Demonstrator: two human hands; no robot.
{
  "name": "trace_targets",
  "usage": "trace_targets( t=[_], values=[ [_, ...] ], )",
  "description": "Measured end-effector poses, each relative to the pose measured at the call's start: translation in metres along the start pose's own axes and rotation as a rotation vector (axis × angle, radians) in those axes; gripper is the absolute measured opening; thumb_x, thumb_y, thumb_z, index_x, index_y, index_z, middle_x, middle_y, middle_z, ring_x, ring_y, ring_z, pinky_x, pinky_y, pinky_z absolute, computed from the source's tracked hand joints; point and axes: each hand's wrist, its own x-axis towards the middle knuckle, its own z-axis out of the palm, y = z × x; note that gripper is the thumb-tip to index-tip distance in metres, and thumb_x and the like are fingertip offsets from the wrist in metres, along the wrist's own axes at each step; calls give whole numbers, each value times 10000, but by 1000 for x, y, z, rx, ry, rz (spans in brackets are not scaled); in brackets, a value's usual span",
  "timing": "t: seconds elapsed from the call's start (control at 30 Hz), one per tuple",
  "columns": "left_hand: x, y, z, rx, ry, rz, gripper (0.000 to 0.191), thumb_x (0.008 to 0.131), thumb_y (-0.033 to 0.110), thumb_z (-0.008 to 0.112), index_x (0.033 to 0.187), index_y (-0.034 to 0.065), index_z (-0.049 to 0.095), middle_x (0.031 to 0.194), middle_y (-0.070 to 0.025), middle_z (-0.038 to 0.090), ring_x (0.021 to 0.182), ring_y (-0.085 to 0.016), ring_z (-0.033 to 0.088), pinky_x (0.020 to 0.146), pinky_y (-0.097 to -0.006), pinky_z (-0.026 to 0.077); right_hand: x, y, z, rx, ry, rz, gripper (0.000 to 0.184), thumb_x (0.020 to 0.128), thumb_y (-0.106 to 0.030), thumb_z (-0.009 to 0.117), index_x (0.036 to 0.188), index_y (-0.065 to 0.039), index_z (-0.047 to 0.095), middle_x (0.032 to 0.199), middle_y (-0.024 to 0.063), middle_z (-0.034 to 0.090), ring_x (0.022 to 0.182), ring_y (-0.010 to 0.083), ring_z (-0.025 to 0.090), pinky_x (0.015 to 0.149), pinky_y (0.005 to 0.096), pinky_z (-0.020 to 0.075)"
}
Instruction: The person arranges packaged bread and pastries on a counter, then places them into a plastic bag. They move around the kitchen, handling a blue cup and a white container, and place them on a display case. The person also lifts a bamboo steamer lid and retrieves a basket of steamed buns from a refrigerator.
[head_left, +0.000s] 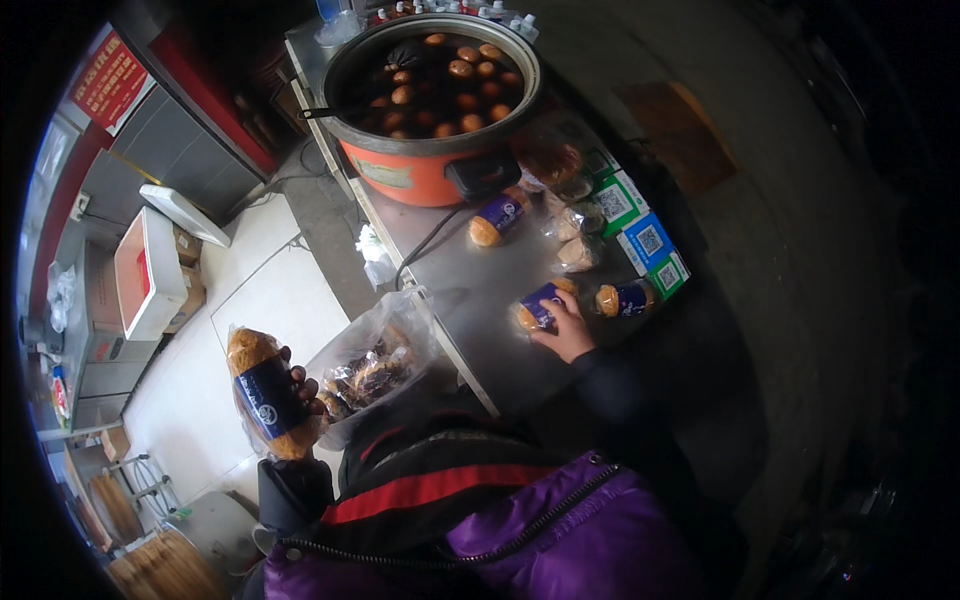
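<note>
My left hand (306, 386) holds up a long bread roll in clear wrap with a dark blue band (264, 397), off the table's left side. On the metal table (442, 262), my right hand (568, 330) has its thumb and fingers around a second wrapped roll with a purple-blue band (536, 309). Just right of that hand lies a shorter banded roll (624, 298). Another banded roll (498, 217) rests farther back, near the pot. Between my hands, a translucent plastic bag (420, 322) holds several wrapped pieces, their kind unclear.
A large orange electric pot (405, 180) of eggs in dark liquid stands at the back, its cord (431, 244) crossing the table edge. Small wrapped breads (576, 255) and printed code cards (649, 240) line the right edge. A white foam box (154, 277) stands left.
</note>
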Motion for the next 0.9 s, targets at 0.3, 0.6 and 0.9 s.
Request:
trace_targets(
  t=[0.3,0.6,0.9],
  values=[
    [2,0,13,12,70,4,688,853,553,446,1319,57,350,1019,-156,552,818,-254,522,679,-392,466,53,-9,65,161,136,-37,130,724,-31,628,728,-50,499,829,145,522,789,353,531,681,421,433],
    [0,0,16,47,100,17,677,857,563,432,1298,51,386,990,-155,566,786,-254,533,650,-382,467,121,23,57,-186,150,161,208,744,14,574,949,-4,539,1120,220,497,1016,396,506,870,409,426],
    [2,-8,29,75,158,36,705,846,583,434,1319,65,361,981,-146,566,793,-263,555,663,-413,475,6,94,-61,-505,547,652,603,737,-387,688,1186,-31,502,1277,238,441,1199,373,413,989,414,356]
  ],
)
